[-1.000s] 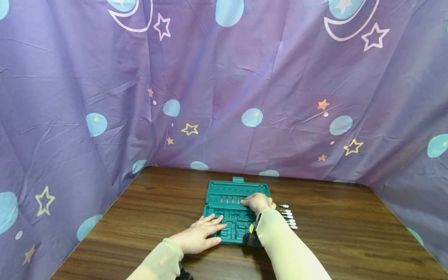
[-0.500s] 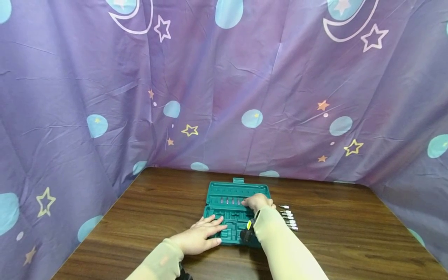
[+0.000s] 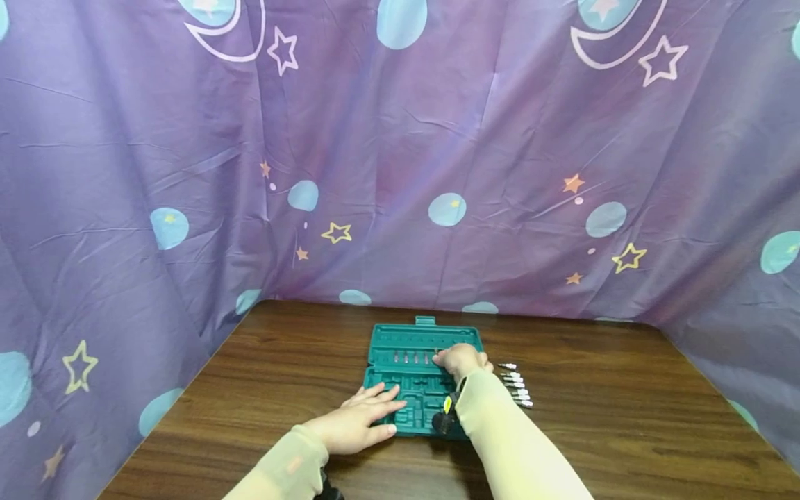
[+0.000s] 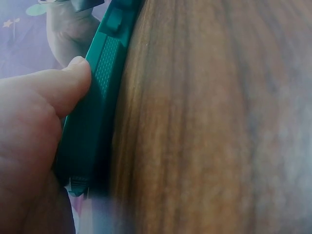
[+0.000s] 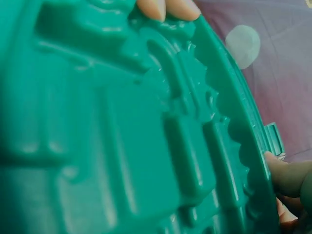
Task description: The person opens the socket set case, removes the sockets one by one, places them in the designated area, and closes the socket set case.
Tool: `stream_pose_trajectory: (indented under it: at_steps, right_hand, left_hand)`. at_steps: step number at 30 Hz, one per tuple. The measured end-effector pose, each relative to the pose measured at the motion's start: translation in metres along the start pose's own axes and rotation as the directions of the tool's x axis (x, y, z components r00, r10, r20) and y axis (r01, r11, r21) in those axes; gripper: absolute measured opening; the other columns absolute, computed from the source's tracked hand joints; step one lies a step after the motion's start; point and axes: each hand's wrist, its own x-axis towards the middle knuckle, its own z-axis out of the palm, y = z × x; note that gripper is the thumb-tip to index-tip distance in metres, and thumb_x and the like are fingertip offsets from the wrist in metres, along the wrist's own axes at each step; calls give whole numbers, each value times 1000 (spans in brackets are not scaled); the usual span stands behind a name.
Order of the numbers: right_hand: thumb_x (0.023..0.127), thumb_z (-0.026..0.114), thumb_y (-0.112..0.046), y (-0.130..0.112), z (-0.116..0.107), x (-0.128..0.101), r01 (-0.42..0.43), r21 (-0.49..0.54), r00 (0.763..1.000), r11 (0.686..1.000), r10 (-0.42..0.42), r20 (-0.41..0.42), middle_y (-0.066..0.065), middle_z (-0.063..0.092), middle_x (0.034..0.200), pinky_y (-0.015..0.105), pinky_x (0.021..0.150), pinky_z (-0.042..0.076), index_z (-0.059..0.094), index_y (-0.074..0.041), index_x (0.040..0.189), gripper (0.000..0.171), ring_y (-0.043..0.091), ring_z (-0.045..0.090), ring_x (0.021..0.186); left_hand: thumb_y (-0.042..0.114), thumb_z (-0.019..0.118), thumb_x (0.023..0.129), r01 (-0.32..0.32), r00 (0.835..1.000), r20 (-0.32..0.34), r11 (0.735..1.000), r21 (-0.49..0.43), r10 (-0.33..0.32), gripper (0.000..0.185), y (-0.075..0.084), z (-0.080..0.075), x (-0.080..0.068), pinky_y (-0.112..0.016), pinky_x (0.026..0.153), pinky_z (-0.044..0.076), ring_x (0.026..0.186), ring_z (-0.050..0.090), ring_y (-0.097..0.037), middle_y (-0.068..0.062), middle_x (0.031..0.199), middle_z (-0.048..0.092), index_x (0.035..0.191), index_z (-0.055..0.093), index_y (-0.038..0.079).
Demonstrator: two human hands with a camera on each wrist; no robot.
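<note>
An open green tool case point(image 3: 409, 347) lies on the wooden table point(image 3: 594, 417). My left hand point(image 3: 361, 419) rests flat on its near left corner, fingers spread. In the left wrist view the thumb point(image 4: 63, 90) presses against the case's side edge point(image 4: 100, 105). My right hand point(image 3: 461, 360) sits on the case's right side at the hinge line. Its fingers are bent down onto the moulded tray point(image 5: 122, 136), and what lies under them is hidden. A finger point(image 5: 287, 170) touches the tray's rim in the right wrist view. A row of several silver bits point(image 3: 515, 385) lies just right of the case.
Purple curtains point(image 3: 400, 173) with stars and moons close off the table's far, left and right sides. Bare wood lies left of the case point(image 3: 287, 368) and right of the bits point(image 3: 625, 403). A small latch tab point(image 3: 425, 320) sticks out at the case's far edge.
Both hands stay where they were on the case. The right forearm has shifted slightly, and the head view has tilted a little.
</note>
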Motion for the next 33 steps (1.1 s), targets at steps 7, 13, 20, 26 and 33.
stream_pose_trajectory:
  at_steps: [7,13,20,26,33]
  right_hand:
    - [88,71,-32,0,2,-3,44,19,999,999,-44,18,27,47,125,60,100,25,74,-18,90,14,50,29,120]
    - [90,68,-31,4,2,-4,51,36,999,998,-51,1,23,50,121,57,96,29,73,-15,95,18,48,31,115]
    - [89,70,-30,5,-1,-2,72,35,997,997,-73,35,20,53,119,57,93,31,73,-15,92,16,46,32,113]
    - [88,72,-29,4,-1,0,89,29,995,996,-90,44,14,55,110,56,88,32,70,-17,88,12,44,31,109]
    - [90,69,-31,6,-1,2,94,108,995,990,-96,18,14,57,115,58,92,27,71,-16,96,17,45,30,111]
  left_hand:
    - [42,44,102,13,1000,-5,1000,6,-13,51,3,-2,-1,-55,115,14,145,17,-30,-5,157,26,148,41,20]
    - [43,43,102,19,1000,5,1000,12,-19,51,5,-2,0,-54,115,14,146,16,-29,-4,158,26,148,41,20]
    - [43,44,101,25,1000,12,999,23,-25,52,4,-3,1,-53,116,13,146,16,-29,-3,158,25,148,40,21]
    - [44,44,101,29,999,19,999,21,-29,52,3,-4,1,-53,116,13,146,16,-29,-3,158,25,148,40,22]
    - [44,43,102,26,999,25,999,20,-26,52,4,-4,2,-53,116,13,146,15,-29,-4,158,24,149,39,22]
